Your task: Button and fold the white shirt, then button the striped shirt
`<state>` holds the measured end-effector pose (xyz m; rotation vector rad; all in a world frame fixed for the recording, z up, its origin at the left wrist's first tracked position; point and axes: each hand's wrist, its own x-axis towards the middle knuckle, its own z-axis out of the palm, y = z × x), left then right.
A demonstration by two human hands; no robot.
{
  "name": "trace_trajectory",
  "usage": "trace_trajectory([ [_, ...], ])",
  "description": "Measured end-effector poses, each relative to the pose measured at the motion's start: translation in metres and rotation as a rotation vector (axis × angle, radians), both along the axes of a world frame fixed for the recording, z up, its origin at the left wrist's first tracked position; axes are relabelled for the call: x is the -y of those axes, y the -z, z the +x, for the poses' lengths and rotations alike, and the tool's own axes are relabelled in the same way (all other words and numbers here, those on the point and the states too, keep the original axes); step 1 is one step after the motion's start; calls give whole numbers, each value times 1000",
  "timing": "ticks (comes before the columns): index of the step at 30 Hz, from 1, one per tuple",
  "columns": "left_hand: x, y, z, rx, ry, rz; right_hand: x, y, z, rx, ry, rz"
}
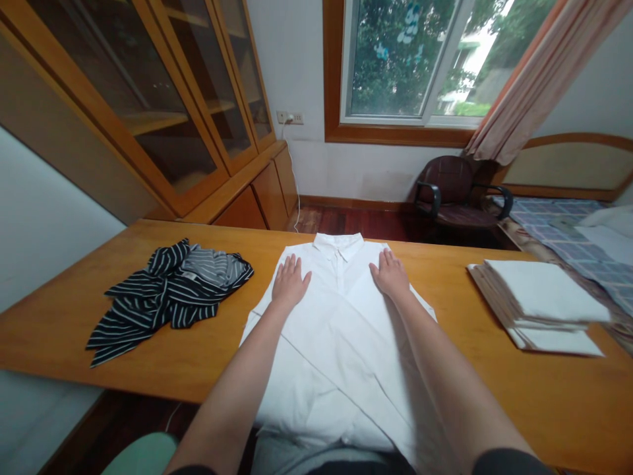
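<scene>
While both forearms stretch up from the bottom edge of the frame, the near hem of a white shirt (336,343) hangs slightly over the front edge of the wooden table (494,396) at lower centre. This shirt lies flat, its sleeves folded in across the body, its collar pointing away toward the middle of the frame. Just below the collar, the left hand (289,282) rests palm down on the shirt's left shoulder area, fingers spread and flat, gripping nothing. Opposite it, the right hand (391,274) lies on the right shoulder area in the same manner, fingers splayed and pressing the cloth.

At left centre, well apart from the shirt, a crumpled black-and-white striped garment (168,293) sits on the tabletop. At right centre, a stack of folded white cloth (541,297) rests near the table's right end.

Beyond the table, a dark armchair (452,191) stands under the window (410,59) at upper centre, with a glass-fronted wooden cabinet (163,99) filling the upper left.
</scene>
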<state>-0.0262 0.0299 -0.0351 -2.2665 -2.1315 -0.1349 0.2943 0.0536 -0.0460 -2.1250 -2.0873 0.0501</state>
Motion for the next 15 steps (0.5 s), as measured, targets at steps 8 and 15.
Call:
trace_trajectory([
  [8,-6,3,-1,10,-28,5,0,-6,6,22,56,-3],
  [15,-11,-4,14,4,16,8,6,-5,-15,46,-24,128],
])
